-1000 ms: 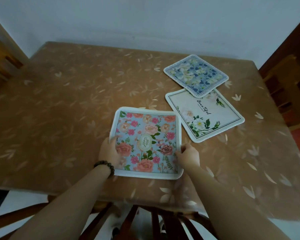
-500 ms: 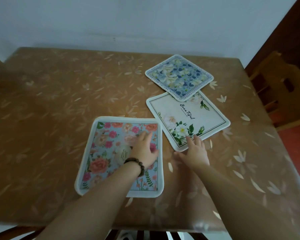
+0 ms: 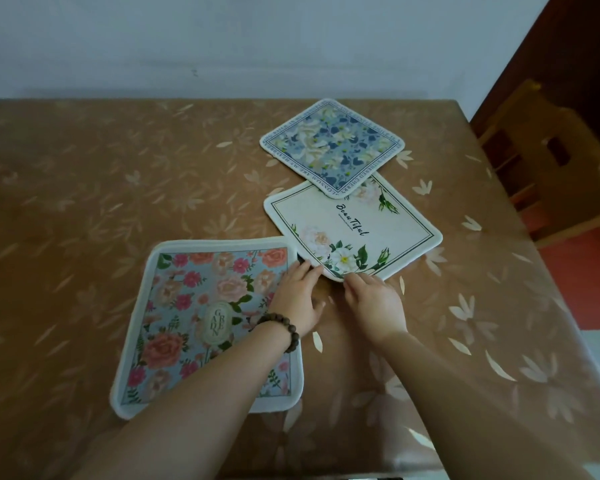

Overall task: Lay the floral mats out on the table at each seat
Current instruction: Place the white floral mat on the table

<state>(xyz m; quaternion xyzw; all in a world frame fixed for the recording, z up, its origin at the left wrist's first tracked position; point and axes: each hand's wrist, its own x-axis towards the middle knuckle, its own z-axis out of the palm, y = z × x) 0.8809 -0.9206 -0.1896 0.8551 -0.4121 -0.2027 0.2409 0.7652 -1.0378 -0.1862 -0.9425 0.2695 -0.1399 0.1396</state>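
Three mats lie on the table point(image 3: 84, 188). Your pink mat point(image 3: 201, 320) sits flat near the front edge, under your left forearm. Your white mat point(image 3: 388, 223) lies just beside it, mid-table towards the right edge, its far corner under the blue mat point(image 3: 333, 147), which is nearer the back edge. Your left hand point(image 3: 300, 303) has its fingers at the white mat's near corner; your right hand point(image 3: 374, 303) touches that same corner with fingers bent. Whether either pinches it, you cannot tell.
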